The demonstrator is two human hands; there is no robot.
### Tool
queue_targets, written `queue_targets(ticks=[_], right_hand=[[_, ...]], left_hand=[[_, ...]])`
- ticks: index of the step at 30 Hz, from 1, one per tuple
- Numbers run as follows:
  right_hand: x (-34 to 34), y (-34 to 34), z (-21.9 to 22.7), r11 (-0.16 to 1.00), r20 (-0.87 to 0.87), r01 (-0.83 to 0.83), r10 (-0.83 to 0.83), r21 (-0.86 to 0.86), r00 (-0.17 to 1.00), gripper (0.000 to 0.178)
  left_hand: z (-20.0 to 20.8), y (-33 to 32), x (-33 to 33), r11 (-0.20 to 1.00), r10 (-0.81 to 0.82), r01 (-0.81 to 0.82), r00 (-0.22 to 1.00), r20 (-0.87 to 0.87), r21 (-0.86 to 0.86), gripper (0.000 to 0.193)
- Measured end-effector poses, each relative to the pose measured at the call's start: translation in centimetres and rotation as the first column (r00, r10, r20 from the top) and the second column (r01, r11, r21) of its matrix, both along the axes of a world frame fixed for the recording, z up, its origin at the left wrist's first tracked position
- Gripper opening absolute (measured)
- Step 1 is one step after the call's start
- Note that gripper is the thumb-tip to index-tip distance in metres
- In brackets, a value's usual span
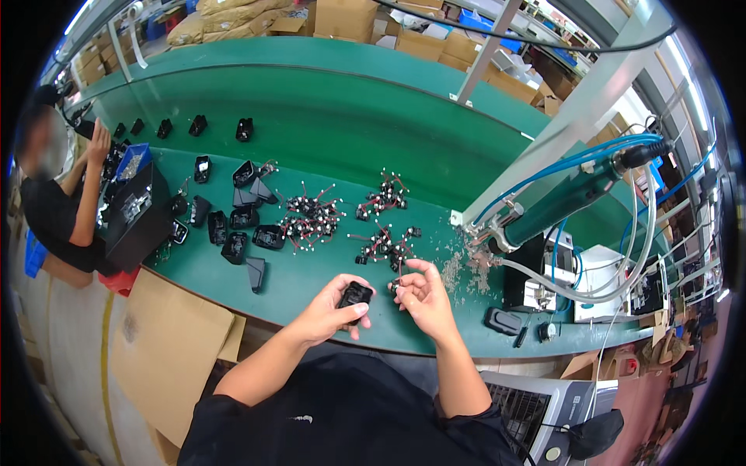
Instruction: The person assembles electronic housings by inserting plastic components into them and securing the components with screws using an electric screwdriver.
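My left hand (330, 312) grips a black plastic housing (357, 294), its hollow side facing up, above the near edge of the green table (202, 272). Just to its right, my right hand (427, 301) pinches a small dark part with a wire (395, 286) between thumb and fingers; its exact shape is too small to tell. Beyond my hands lie piles of wired parts with red and black leads and white ends: a large pile (311, 219) and two smaller ones, a nearer pile (388, 245) and a farther pile (384, 197). Several black housings (234, 248) lie to the left.
A dark green power driver (563, 203) with blue hoses hangs on a stand at right, over scattered small screws (457, 272). A closed black case (503, 321) lies near the front edge. At far left, a co-worker (62, 194) sits beside a black box (138, 210).
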State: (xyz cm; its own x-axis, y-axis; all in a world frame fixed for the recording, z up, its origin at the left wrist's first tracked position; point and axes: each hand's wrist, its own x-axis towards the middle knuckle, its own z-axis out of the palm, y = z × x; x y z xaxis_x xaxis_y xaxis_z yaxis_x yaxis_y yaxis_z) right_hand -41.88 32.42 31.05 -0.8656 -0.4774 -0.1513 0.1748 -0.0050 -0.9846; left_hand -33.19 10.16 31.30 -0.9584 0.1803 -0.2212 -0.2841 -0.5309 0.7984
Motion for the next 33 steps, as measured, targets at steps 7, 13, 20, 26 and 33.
queue_targets(ticks=[7,13,20,26,33], right_hand=[[3.7,1.6,0.7,0.997,-0.282,0.048,-0.028,0.065,0.959,0.031],[4.5,1.1,2.6,0.973,-0.526,0.128,-0.008,0.191,0.851,0.034],[4.7,0.1,3.0,0.959,-0.682,0.106,0.107,0.263,0.724,0.032],[3.8,-0.5,2.8,0.988,-0.639,0.055,0.048,0.141,0.768,0.022],[2.0,0.4,2.5,0.986,-0.584,-0.037,0.128,0.165,0.801,0.012]], left_hand=[[-0.4,2.9,0.8,0.978,-0.117,0.093,0.985,0.123,0.185,0.023],[-2.7,2.8,1.2,0.974,-0.199,0.19,0.978,0.063,0.124,0.036],[-3.5,3.2,0.7,0.956,-0.158,0.147,0.987,0.022,0.253,0.037],[-3.5,3.0,-0.5,0.936,-0.188,0.182,0.982,-0.01,0.303,0.038],[-2.2,2.2,-0.2,0.945,-0.25,0.229,0.966,0.063,0.234,0.04]])
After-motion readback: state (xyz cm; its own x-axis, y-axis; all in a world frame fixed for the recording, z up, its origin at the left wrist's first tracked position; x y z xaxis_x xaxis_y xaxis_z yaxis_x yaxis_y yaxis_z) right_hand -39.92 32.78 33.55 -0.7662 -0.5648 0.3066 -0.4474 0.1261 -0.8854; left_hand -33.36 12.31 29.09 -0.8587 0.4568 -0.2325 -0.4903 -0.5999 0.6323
